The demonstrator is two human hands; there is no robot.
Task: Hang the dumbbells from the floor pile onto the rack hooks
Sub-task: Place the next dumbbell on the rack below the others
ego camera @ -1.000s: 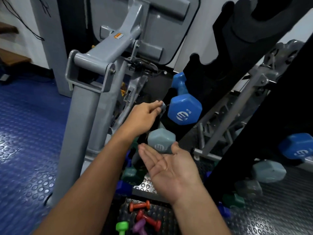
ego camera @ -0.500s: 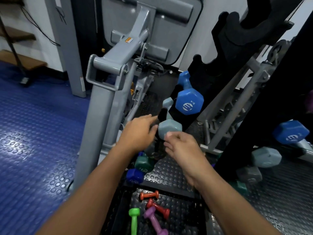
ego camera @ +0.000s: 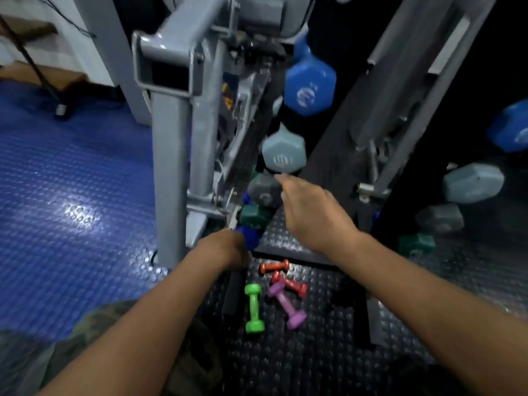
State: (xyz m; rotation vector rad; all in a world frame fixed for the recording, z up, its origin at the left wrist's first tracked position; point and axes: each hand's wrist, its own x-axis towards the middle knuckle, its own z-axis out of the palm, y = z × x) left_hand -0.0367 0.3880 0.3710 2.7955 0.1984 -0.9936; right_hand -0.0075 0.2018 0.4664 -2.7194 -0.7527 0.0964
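Note:
On the black studded mat lies the floor pile: a green dumbbell (ego camera: 254,307), a purple one (ego camera: 287,305) and two red ones (ego camera: 274,265) (ego camera: 290,284). The black rack (ego camera: 323,155) rises behind it. On its near side hang, from the top, a blue dumbbell (ego camera: 310,87), a pale blue one (ego camera: 283,152), a grey one (ego camera: 263,190), a dark green one (ego camera: 254,214) and a dark blue one (ego camera: 248,237). My left hand (ego camera: 225,248) is low beside the dark blue dumbbell, fingers hanging down, holding nothing I can see. My right hand (ego camera: 311,208) hovers with relaxed fingers, fingertips by the grey dumbbell.
A grey machine frame (ego camera: 171,155) stands close on the left of the rack. More dumbbells hang on the rack's right side: blue (ego camera: 511,130), pale blue (ego camera: 473,182), grey (ego camera: 440,218), green (ego camera: 417,242). Blue studded flooring (ego camera: 71,195) spreads to the left.
Both hands have come off the pale blue dumbbell, which now hangs on the rack. My left hand dropped toward the floor, my right hand lowered slightly, and my view tilted down.

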